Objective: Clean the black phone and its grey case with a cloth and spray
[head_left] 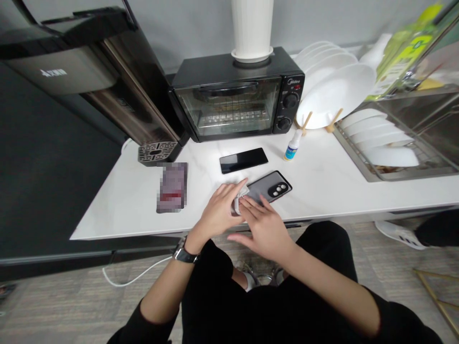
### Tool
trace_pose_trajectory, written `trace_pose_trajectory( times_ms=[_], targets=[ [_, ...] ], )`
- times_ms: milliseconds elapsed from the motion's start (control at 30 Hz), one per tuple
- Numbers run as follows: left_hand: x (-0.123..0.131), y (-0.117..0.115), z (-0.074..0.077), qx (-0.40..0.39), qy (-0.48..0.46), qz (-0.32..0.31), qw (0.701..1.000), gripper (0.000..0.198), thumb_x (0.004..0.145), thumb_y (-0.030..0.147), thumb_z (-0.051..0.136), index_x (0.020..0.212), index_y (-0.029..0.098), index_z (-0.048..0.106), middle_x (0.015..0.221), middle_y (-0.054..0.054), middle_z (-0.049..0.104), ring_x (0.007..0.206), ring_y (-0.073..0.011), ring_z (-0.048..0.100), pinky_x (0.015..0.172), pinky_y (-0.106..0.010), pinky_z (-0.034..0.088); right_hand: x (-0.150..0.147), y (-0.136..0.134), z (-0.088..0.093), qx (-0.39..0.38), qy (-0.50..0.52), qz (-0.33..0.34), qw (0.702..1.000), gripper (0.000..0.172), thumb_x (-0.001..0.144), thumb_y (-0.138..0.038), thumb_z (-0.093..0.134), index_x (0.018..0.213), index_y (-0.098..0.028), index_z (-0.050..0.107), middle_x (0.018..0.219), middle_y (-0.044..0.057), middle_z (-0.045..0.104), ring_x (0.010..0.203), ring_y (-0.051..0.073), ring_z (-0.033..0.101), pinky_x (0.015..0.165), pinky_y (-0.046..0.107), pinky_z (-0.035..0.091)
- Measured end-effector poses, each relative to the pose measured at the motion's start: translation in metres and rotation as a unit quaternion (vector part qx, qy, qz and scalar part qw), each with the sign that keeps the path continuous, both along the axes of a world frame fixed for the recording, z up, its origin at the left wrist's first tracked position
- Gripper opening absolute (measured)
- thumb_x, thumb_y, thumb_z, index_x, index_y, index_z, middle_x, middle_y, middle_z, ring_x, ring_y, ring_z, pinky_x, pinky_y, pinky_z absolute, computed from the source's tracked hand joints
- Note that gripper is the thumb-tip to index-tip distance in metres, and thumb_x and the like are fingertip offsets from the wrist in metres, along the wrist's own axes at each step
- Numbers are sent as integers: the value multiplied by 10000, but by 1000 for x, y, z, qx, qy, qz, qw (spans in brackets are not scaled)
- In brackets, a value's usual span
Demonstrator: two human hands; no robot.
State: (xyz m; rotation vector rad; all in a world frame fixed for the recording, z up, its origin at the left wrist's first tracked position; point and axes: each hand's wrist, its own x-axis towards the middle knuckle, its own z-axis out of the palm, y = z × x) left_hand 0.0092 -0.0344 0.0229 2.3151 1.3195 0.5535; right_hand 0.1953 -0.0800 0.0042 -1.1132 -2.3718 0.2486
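A grey phone case (261, 187) with a black rim and round camera holes lies slanted near the counter's front edge. My left hand (223, 206) is curved around its left end, the index finger stretched along a crumpled white tissue (243, 192). From the right, my right hand (266, 228) presses its fingertips onto the tissue over the case, the thumb held apart. Both hands partly hide the tissue and the case's lower left end. Just behind them lies a black phone (244, 160), dark glossy side up. A small white bottle (292, 147) with a blue label stands farther right.
A pixelated dark rectangular object (172, 188) lies on the white counter (118, 210) at left. Behind are a drink dispenser (136, 95) and a black toaster oven (229, 110) with a white pot (252, 28) on top. White plates (333, 91) stand in a rack beside the sink (373, 174).
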Motion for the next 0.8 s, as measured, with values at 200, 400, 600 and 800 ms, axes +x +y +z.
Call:
trace_pose_trajectory(
  times_ms=[200,400,600,800],
  targets=[
    [2,0,1,5,-7,5,1000,969,871,475,816,1678,302,309,1470,-107,605,1313,-335,535,1145,-494,450,58,15,0,20,-43,-7,999,544,1075,-535,525,1462,-164,616,1526,147,637,1483,318,546,1298,674,253],
    [2,0,0,10,-1,0,1000,970,880,485,811,1682,311,294,1508,-98,601,1333,-333,535,1166,-504,426,89,30,-9,75,-66,-129,987,585,1100,-522,457,1530,-137,551,1550,181,605,1426,356,599,1289,730,161],
    [1,1,0,12,5,-18,1000,964,912,482,773,1701,316,245,1524,-95,590,1312,-325,533,1171,-504,410,39,35,-6,70,-57,-197,976,816,1043,-681,448,1451,10,597,1470,314,626,1395,450,600,1249,706,283],
    [-4,5,-9,23,-6,-8,1000,858,947,288,629,1711,278,238,1375,-116,617,1209,-310,550,1093,-477,466,-30,10,-1,32,-9,-74,997,986,923,-837,509,1336,43,672,1393,333,672,1363,421,633,1247,589,388]
  ],
)
